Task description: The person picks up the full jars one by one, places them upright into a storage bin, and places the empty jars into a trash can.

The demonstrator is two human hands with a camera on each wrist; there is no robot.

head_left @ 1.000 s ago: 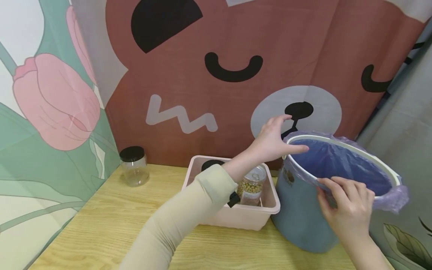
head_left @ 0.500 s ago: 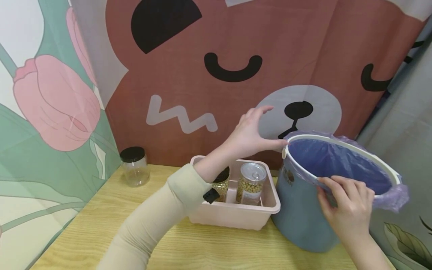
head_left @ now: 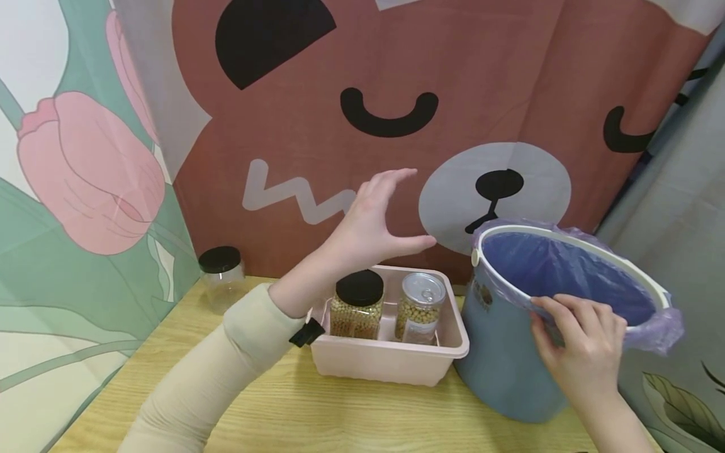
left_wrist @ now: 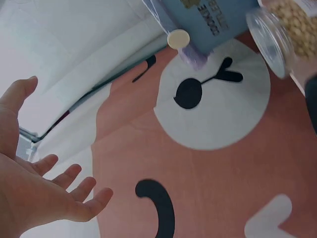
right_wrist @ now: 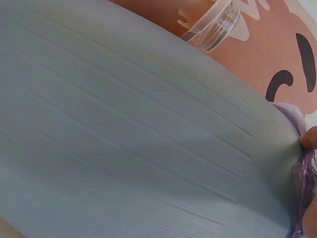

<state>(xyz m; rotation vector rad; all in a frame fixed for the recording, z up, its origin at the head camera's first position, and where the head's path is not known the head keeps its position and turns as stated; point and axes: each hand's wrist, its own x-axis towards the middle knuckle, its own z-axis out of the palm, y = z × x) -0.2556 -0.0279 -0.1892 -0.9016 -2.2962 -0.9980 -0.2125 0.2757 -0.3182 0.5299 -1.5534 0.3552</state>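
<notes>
A blue bin (head_left: 504,371) with a white rim and a purple liner (head_left: 566,277) leans tilted at the table's right. My right hand (head_left: 583,346) grips its near rim over the liner. The bin's blue wall (right_wrist: 124,129) fills the right wrist view. My left hand (head_left: 376,220) hangs open in the air above a pink tub (head_left: 391,362), touching nothing; its spread fingers (left_wrist: 59,183) show in the left wrist view. In the tub stand a black-lidded jar of beans (head_left: 357,305) and a clear-lidded jar of beans (head_left: 420,308).
An empty clear jar with a black lid (head_left: 222,278) stands at the table's back left corner. Printed cloth hangs close behind and on both sides. The wooden table (head_left: 187,377) runs in front of the tub.
My left hand has left the bin's far rim and moved left and up, now over the tub. The jars it hid are in view. My right hand keeps its grip.
</notes>
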